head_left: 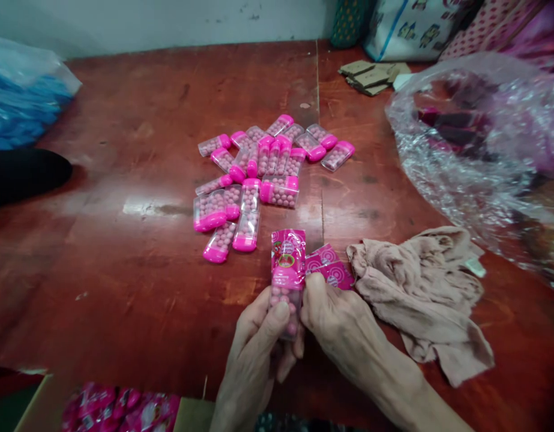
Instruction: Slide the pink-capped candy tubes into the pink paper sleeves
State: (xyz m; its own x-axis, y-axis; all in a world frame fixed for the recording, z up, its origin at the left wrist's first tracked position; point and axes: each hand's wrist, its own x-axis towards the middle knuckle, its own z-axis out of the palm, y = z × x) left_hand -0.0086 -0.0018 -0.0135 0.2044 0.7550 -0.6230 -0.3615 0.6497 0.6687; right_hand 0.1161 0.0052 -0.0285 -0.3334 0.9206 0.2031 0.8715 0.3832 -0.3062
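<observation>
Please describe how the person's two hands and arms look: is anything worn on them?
Both the left hand and the right hand are bare: no gloves, and no rings or watch show. The forearms are bare too, with no sleeve in view. The backs of the hands look wrinkled and veined, and the nails are short and unpainted.

This looks like a small home workshop for hand-packing sweets. A worn red wooden table carries a heap of pink-capped candy containers, a crinkled clear plastic bag of stock, cardboard scraps and a rag. Patterned household bags lean against the plain wall.
</observation>
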